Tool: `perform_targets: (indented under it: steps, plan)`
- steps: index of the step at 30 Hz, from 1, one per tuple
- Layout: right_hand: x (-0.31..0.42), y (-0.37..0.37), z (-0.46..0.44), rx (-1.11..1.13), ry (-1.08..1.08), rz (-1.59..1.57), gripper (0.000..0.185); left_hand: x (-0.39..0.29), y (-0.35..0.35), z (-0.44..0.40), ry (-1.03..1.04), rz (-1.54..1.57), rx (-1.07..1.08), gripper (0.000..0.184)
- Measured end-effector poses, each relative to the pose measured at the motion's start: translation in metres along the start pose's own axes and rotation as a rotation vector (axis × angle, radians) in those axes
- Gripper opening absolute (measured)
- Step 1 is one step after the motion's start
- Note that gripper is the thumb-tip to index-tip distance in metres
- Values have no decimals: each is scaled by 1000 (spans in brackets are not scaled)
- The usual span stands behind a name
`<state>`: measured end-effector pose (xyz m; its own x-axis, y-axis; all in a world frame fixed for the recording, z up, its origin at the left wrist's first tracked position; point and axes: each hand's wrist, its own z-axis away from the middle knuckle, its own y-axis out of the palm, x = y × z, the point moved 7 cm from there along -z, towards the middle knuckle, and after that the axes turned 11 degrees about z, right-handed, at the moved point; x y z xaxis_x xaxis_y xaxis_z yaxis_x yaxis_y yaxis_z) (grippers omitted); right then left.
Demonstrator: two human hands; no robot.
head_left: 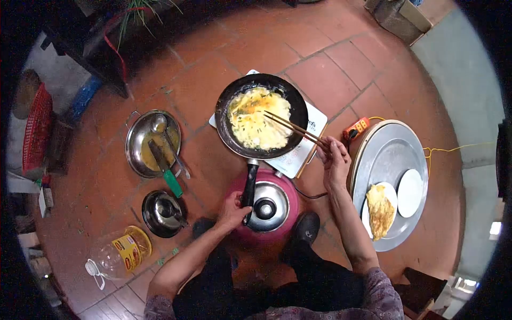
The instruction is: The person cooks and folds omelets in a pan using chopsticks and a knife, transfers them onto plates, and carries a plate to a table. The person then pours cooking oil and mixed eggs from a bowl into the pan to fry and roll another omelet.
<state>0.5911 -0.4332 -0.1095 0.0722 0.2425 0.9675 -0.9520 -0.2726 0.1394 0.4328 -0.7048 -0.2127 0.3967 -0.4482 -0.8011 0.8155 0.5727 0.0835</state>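
Observation:
My left hand (232, 212) is closed around the black handle of a frying pan (224, 125), which is over a white cooktop (316, 121). A yellow egg omelette (256, 125) with green bits spreads across the pan's bottom. In my right hand (335, 160) is a pair of chopsticks (297, 129), their tips reaching over the egg. Below the pan, close to my left hand, stands a pink pot with a shiny lid (277, 200).
To the left, a steel bowl (130, 146) holds egg liquid, a ladle and a green-handled knife (172, 182). Nearby are a dark lidded dish (161, 213) and an oil bottle (120, 255). At right, a round metal tray (368, 154) carries plates, one with a folded omelette (380, 212), beside an orange power strip (356, 128).

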Motion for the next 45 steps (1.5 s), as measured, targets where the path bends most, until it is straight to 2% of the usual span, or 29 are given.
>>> perform_targets:
  steps: [3,6,9,13,17,22,30,33,38,41,44,45]
  plan:
    - [-2,0,3,-10,12,-1,23,11,-2,-2,-83,-115,52,52]
    - [-3,0,1,-2,-6,-23,23,15,-7,-6,-68,47,38,51]
    - [-4,-1,3,1,-2,-21,24,10,-5,1,-193,184,70,50]
    - [-8,-1,4,-3,7,-12,24,-9,7,13,-256,290,91,46]
    - [-5,4,1,13,-12,-13,24,-18,28,21,-278,273,163,44]
    - [-5,2,4,5,-7,-12,24,-14,35,18,-222,294,180,45]
    - [-6,-3,1,-4,-12,4,24,-14,35,21,-249,266,178,49]
    - [-3,-3,-1,-6,-29,11,24,-15,37,13,38,155,181,52]
    - [5,-2,-4,-25,-62,26,24,-9,35,15,-24,169,195,55]
    - [8,1,-7,-28,-82,37,24,-9,10,8,169,-75,-25,47]
    - [16,3,-6,-19,-107,61,24,-74,-8,23,199,4,-31,36]
    - [20,3,-3,-17,-110,77,24,-109,-6,38,138,73,66,32]
